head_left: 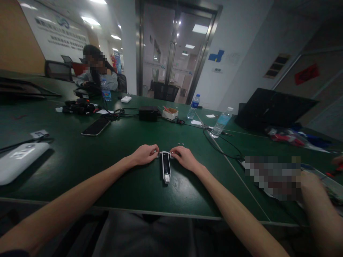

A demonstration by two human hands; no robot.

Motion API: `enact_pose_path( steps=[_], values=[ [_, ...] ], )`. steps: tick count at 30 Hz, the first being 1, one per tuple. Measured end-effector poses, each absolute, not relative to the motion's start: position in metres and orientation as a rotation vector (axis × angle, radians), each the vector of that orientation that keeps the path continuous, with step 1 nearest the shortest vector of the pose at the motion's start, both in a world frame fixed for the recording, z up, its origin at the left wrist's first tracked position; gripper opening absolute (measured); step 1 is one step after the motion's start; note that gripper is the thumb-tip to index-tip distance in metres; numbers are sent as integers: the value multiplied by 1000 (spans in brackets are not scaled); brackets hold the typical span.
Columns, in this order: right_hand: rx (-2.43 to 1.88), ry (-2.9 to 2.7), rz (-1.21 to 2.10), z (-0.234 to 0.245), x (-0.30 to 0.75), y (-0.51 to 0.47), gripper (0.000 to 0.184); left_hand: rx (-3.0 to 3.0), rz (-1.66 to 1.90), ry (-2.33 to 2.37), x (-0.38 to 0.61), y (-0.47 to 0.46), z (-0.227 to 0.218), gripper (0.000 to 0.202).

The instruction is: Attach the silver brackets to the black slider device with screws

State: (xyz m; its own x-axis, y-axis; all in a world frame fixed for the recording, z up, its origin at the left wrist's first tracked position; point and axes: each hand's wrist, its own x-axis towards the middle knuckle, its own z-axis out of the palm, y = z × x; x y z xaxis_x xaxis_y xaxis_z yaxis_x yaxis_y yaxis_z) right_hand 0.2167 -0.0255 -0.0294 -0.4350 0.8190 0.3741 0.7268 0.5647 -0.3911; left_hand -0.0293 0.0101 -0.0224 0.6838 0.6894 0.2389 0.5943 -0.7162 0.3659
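Observation:
A small white and black device (pixel 166 166), long and narrow, lies on the dark green table (pixel 128 185) pointing toward me. My left hand (pixel 144 154) rests on the table at its far left end, fingers curled and pinching the top edge. My right hand (pixel 184 157) mirrors it on the right side, fingers closed on the same end. Two tiny specks, perhaps screws (pixel 180 144), lie just beyond my right hand.
A black phone (pixel 95 126) lies to the left, a white flat device (pixel 21 160) at the near left. Two water bottles (pixel 221 123), a black box (pixel 148 113), cables and a laptop (pixel 270 107) sit farther back. One person sits at the far left; another person's arm (pixel 318 207) is at my right.

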Motion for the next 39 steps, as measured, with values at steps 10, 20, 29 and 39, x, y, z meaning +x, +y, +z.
enact_pose_path(
  steps=[10,20,29,39],
  values=[
    [-1253,-2207,287,-31,217,-25,10,2631,554,1003,-31,12,-26,16],
    [-1242,-2208,270,-31,216,-26,9,2627,509,1011,-30,10,-20,18],
    [-1250,-2220,281,-29,215,-27,7,2627,465,1042,-29,6,-13,19],
    [-1230,-2246,316,-27,217,-29,12,2612,449,997,-30,9,-14,19]
  ],
)
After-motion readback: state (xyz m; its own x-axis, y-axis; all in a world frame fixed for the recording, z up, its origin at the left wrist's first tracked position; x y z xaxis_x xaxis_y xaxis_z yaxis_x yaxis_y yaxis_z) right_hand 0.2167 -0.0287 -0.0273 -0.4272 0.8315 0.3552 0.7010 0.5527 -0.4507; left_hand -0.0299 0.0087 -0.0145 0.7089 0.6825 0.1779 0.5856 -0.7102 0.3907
